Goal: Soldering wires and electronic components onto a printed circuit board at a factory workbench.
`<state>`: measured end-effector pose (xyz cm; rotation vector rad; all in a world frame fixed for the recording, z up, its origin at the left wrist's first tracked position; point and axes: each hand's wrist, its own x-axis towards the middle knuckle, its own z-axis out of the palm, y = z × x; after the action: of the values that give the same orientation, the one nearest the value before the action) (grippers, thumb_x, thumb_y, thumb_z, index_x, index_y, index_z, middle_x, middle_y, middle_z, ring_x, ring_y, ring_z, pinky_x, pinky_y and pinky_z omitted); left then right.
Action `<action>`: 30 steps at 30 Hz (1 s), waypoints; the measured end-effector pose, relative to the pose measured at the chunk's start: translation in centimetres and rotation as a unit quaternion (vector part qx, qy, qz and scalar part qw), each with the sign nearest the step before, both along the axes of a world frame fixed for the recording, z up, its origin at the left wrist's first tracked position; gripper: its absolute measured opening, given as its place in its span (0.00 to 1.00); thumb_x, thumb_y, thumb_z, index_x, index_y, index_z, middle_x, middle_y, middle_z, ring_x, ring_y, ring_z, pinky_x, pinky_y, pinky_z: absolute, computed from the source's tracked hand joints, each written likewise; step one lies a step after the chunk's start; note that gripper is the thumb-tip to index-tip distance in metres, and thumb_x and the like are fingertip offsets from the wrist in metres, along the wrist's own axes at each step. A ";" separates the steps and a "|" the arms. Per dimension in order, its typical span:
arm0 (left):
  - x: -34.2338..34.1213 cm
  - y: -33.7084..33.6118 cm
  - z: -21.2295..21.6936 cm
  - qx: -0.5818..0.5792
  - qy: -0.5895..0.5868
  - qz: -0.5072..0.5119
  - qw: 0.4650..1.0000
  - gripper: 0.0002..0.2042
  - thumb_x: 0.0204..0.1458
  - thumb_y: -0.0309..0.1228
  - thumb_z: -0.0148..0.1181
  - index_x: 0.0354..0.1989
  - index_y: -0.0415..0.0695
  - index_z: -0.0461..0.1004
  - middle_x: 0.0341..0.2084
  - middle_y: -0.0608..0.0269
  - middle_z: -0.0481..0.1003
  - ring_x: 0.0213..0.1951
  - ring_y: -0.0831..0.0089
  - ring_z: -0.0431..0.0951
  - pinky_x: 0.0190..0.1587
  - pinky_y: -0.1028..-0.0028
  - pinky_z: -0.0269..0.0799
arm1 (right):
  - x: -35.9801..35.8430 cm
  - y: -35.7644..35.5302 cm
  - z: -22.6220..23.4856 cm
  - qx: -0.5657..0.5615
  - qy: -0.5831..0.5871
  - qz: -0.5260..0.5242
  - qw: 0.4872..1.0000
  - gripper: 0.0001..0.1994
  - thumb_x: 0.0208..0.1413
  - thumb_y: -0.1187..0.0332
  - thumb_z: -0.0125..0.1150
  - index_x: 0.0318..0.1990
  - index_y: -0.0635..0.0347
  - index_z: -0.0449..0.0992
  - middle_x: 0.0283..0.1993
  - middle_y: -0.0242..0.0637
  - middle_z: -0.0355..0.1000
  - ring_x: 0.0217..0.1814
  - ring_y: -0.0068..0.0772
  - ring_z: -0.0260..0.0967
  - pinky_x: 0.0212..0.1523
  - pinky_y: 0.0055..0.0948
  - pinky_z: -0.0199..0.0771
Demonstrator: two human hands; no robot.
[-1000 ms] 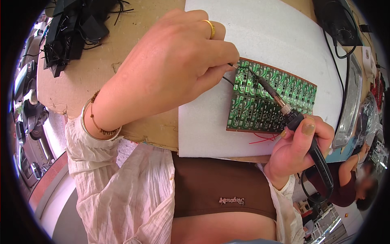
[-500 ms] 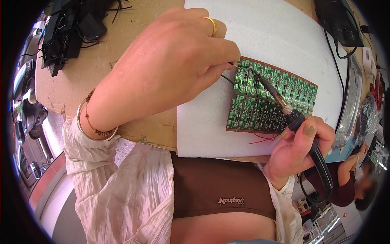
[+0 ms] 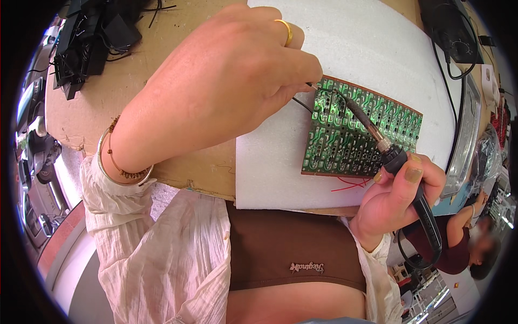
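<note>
A green circuit board [image 3: 341,154] with rows of solder pads and a brown edge lies on a white foam sheet. My left hand [image 3: 237,75] reaches over from the left, its thumb and forefinger pinched on a thin black wire [image 3: 302,105] at the board's upper left corner. Part of the wire is hidden behind the fingers. In my right hand [image 3: 399,197] is a soldering iron [image 3: 395,156], held like a pen. Its dark tip touches or nearly touches the board's upper left pads, close to the wire's end. Two or so red wires [image 3: 350,184] stick out beneath the board's near edge.
Black plastic parts [image 3: 86,48] with loose wires are piled at the far left on the cardboard-covered table [image 3: 197,170]. A black box with a dial [image 3: 458,43] and cable stands at the far right. The foam sheet [image 3: 270,173] reaches the near edge. Another person [image 3: 453,243] sits at right.
My left hand has shifted very slightly to the right, and its wrist a little left. The iron and the board look nearly the same, with the tip still at the upper left pads.
</note>
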<state>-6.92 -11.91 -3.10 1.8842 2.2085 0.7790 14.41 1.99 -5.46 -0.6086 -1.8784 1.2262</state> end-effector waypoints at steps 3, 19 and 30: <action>0.0 0.1 -0.1 0.019 -0.010 -0.001 1.000 0.09 0.43 0.23 0.64 0.35 0.45 0.79 0.23 0.63 0.67 0.32 0.60 0.68 0.38 0.64 0.64 | -0.1 0.1 0.1 -0.002 0.002 0.012 1.000 0.16 0.60 0.60 0.63 0.40 0.61 0.65 0.26 0.37 0.67 0.18 0.16 0.57 0.23 0.19 0.59; -0.1 0.4 0.1 -0.005 0.004 -0.006 1.000 0.08 0.43 0.23 0.64 0.33 0.46 0.78 0.22 0.63 0.65 0.29 0.61 0.65 0.34 0.63 0.61 | 0.0 0.1 0.2 0.004 -0.011 -0.002 1.000 0.16 0.59 0.59 0.63 0.39 0.61 0.65 0.23 0.37 0.67 0.17 0.17 0.57 0.23 0.19 0.59; -0.1 0.5 -0.4 0.005 -0.003 -0.007 1.000 0.07 0.43 0.22 0.63 0.32 0.45 0.78 0.20 0.63 0.64 0.28 0.62 0.64 0.32 0.64 0.60 | 0.0 0.3 0.2 0.011 -0.022 0.006 1.000 0.17 0.59 0.57 0.63 0.40 0.61 0.65 0.23 0.36 0.67 0.17 0.17 0.57 0.25 0.20 0.60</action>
<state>-7.04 -11.44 -3.50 1.8978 2.1895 0.7948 14.44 2.26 -5.28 -0.6170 -1.9334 1.2069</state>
